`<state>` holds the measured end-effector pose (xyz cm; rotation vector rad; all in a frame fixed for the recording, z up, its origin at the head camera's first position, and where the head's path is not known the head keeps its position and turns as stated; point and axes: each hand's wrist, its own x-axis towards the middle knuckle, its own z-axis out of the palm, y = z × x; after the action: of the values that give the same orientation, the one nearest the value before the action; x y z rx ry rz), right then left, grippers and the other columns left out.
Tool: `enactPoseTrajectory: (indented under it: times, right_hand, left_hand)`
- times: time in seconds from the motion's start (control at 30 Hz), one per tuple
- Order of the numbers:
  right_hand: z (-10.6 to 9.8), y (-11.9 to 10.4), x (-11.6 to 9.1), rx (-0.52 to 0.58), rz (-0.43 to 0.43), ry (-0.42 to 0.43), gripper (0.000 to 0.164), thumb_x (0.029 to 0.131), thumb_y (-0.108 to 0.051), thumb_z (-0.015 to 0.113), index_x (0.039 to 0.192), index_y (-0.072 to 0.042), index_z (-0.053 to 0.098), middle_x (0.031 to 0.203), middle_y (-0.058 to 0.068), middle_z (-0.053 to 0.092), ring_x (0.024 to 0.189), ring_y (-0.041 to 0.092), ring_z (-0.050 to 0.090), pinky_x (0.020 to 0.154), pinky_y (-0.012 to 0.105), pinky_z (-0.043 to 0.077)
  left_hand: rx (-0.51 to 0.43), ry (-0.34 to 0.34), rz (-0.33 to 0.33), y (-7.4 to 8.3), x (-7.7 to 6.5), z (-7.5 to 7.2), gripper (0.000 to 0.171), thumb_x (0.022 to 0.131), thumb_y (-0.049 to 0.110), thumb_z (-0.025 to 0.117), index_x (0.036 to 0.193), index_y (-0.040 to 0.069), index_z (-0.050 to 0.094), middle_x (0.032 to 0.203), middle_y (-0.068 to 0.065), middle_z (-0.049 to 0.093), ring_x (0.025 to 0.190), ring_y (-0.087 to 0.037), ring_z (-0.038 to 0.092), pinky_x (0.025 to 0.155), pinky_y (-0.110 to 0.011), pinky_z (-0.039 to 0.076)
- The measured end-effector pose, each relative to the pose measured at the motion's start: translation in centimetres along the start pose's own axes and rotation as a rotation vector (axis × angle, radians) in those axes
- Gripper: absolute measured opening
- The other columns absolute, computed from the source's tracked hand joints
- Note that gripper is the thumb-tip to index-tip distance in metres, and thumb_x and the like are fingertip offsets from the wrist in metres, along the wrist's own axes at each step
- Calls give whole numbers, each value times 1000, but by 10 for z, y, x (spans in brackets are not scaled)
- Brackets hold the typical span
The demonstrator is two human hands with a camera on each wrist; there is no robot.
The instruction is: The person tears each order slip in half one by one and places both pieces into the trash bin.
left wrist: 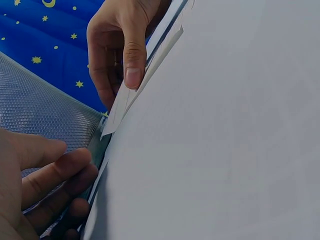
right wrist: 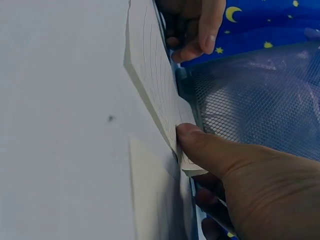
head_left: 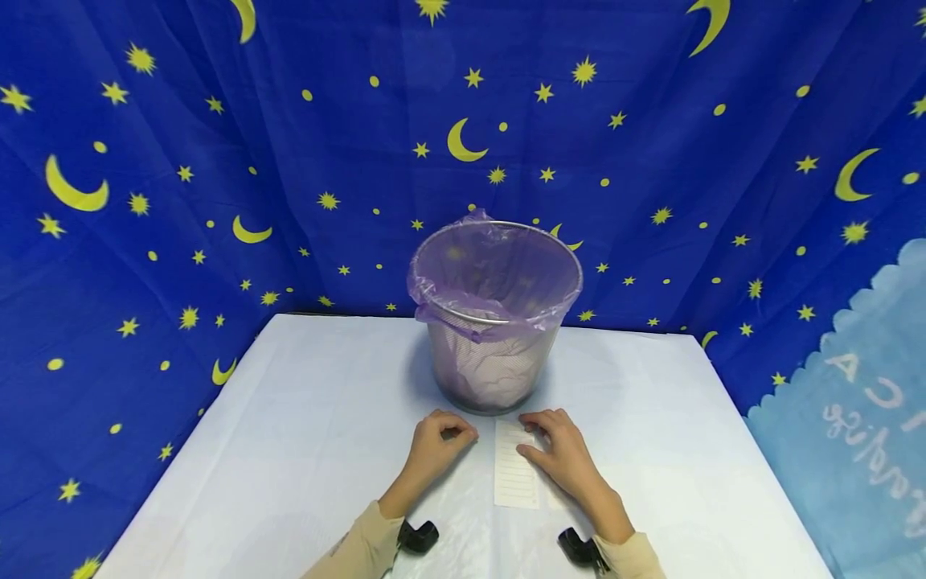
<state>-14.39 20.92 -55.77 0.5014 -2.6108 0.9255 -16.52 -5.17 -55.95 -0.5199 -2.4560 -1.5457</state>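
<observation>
A narrow lined paper slip (head_left: pixel 515 474) lies on the white table before a mesh bin (head_left: pixel 492 370). My right hand (head_left: pixel 560 450) is at the slip's upper right edge, holding it between thumb and curled fingers. In the right wrist view, the thumb (right wrist: pixel 210 147) lies on the slip (right wrist: pixel 152 65), and the other fingers are partly hidden beyond its edge. To the left of the slip, my left hand (head_left: pixel 434 446) rests near the table with loosely bent fingers and nothing in them. It is close to the bin's mesh wall (left wrist: pixel 45 100) in the left wrist view.
A translucent purple bag (head_left: pixel 434 297) lines the bin and folds over its rim. Another pale paper (right wrist: pixel 152 195) lies beside the right hand. Blue star-and-moon cloth (head_left: pixel 347 145) hangs around the table (head_left: pixel 304 386); a light-blue panel (head_left: pixel 861 418) is at right.
</observation>
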Motion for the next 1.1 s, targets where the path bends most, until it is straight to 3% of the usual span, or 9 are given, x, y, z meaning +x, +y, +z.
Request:
enactPoseTrajectory:
  times: [0.23,0.43,0.57,0.7,0.93,1.1]
  right_hand:
    - [2,-3,-1,63,9,-5,27,81,-12,90,105,-14,79,81,-14,61,79,5,54,73,26,50]
    - [4,-6,-2,149,73,31,19,81,-10,91,95,-17,80,76,-13,60,70,2,54,64,21,49]
    - [3,-11,-1,277,141,44,15,85,-14,89,97,-17,80,75,-10,64,65,3,55,59,21,48]
    - [2,-14,0,410,223,48,13,88,-18,87,99,-16,81,78,-6,69,67,5,58,61,20,50]
    - [5,-17,-1,588,272,86,14,90,-14,84,101,-6,79,86,10,73,73,9,62,66,20,52]
    - [6,-18,-3,629,301,45,19,90,-12,85,106,-4,78,87,9,72,74,8,62,66,19,52]
  left_hand:
    - [4,0,-6,0,0,-1,10,86,11,86,81,19,83,80,9,77,77,-6,60,75,-25,52]
    - [7,4,25,0,-1,-1,6,88,12,85,82,14,83,81,4,78,77,-8,61,74,-25,52]
    - [7,-8,54,1,-2,0,4,88,13,85,89,11,82,86,0,78,81,-16,64,76,-28,54]
    - [14,-53,62,3,-2,0,7,90,18,84,96,14,82,92,1,77,88,-21,64,81,-32,54]
    - [-6,-120,42,5,-4,3,8,85,23,88,89,18,82,91,7,76,90,-11,57,86,-30,48]
    - [-43,-107,39,4,-7,4,7,87,18,86,88,13,81,90,5,75,89,-11,58,84,-28,50]
